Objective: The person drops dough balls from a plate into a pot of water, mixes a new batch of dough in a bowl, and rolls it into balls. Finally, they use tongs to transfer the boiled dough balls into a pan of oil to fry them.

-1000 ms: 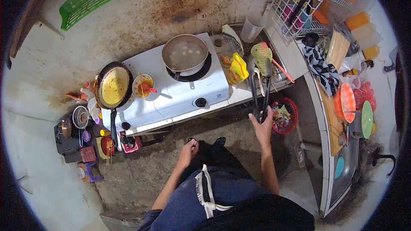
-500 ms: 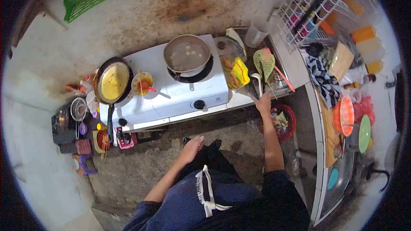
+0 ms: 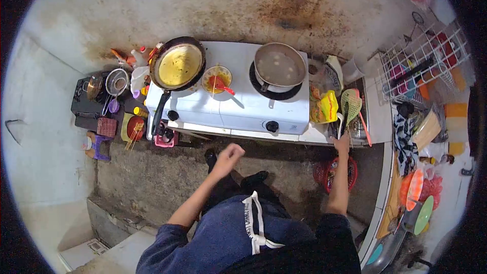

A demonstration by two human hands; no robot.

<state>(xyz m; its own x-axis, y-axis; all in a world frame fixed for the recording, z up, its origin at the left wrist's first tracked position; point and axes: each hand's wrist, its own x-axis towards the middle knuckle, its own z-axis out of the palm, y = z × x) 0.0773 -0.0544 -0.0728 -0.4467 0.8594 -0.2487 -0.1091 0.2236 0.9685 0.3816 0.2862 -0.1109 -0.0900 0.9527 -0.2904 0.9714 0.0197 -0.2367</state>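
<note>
At the far left we see a dark side stand (image 3: 89, 106) crowded with a small strainer (image 3: 116, 82), a red lid (image 3: 136, 127) and a purple stool (image 3: 100, 146) beside it. Next comes the white two-burner stove (image 3: 228, 109): a black frying pan (image 3: 176, 66) with a yellow round in it sits on its left burner, handle pointing down toward us, and just right of it stands an orange bowl (image 3: 216, 79) with a red spoon in it. Our left hand (image 3: 229, 154) hangs in the air below the stove front, fingers loosely curled and holding nothing. On the right burner rests a steel pot (image 3: 279, 67) with pale round pieces in liquid. Right of the stove lies a yellow packet (image 3: 328, 107), then a green slotted spatula (image 3: 350, 104) near a white spoon. Our right hand (image 3: 343, 143) reaches to the counter edge just below the spatula's handle; we cannot tell whether it grips anything. Under it sits a red basket (image 3: 336, 173) of scraps, and farther right a white wire rack (image 3: 423, 66)
</note>
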